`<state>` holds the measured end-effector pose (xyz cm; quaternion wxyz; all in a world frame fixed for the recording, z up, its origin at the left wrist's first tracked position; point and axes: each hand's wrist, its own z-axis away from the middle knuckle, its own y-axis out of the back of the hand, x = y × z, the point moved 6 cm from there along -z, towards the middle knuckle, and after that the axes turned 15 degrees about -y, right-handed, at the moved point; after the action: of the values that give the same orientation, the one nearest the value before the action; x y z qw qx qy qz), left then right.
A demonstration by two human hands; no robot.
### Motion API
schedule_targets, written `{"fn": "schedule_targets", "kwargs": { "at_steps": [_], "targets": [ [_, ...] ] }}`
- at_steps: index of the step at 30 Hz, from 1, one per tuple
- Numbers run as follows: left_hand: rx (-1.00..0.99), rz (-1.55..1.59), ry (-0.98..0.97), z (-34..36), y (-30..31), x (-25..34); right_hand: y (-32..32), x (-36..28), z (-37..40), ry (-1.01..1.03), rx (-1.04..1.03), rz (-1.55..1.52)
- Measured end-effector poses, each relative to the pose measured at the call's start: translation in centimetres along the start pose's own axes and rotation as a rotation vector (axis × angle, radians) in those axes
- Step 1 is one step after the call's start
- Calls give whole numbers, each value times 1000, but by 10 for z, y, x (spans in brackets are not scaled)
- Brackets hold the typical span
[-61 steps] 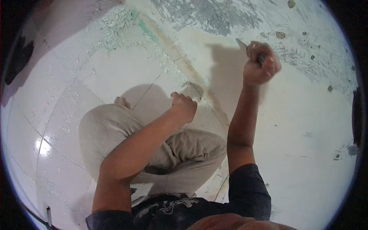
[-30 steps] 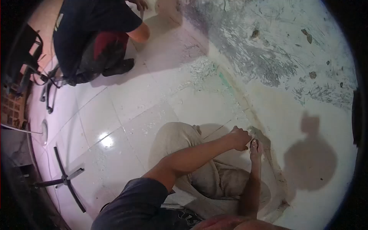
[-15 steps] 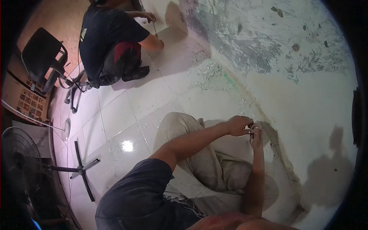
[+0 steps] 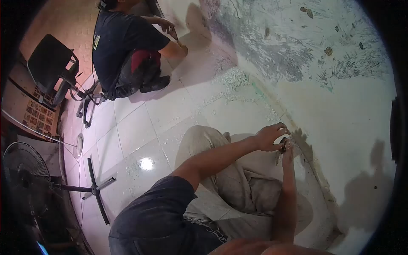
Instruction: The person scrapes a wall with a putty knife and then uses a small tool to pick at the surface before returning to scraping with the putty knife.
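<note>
My left hand (image 4: 268,137) reaches in from the left with its fingers curved and apart, next to my right hand. My right hand (image 4: 288,151) is closed around a small tool (image 4: 283,145) that has a dark part and a thin, pale, blade-like end pointing down. Its exact kind is too small to make out. Both hands are above my crossed legs in dusty beige trousers (image 4: 229,182), close to the foot of the wall (image 4: 331,123).
Pale crumbled debris (image 4: 233,83) lies along the wall's base on the tiled floor (image 4: 131,123). A co-worker (image 4: 127,51) squats further along, holding a tool. An office chair (image 4: 51,63), a fan (image 4: 26,174) and a black cross-shaped stand base (image 4: 95,190) are at left.
My hands were together at a thin pale piece; now my left hand has moved slightly off with fingers spread. The tool's dark part shows in my right hand. The view has shifted slightly.
</note>
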<state>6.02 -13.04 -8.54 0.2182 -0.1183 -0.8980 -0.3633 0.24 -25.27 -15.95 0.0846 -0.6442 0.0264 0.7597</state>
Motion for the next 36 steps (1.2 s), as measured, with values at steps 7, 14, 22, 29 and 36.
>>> {"fn": "schedule_targets", "kwargs": {
  "at_steps": [7,14,22,29,36],
  "targets": [
    [6,-3,-193,-5,-3,16,-3,-5,3,-53,50,112],
    [22,-20,-180,-6,0,11,-10,-15,0,142,4,-4],
    [24,71,-101,-2,-5,-6,3,7,-9,31,-62,102],
    [7,228,-92,-6,1,-2,7,14,-10,-93,-55,141],
    [98,249,-42,-8,7,-4,3,1,-1,-40,135,176]
  ]
}}
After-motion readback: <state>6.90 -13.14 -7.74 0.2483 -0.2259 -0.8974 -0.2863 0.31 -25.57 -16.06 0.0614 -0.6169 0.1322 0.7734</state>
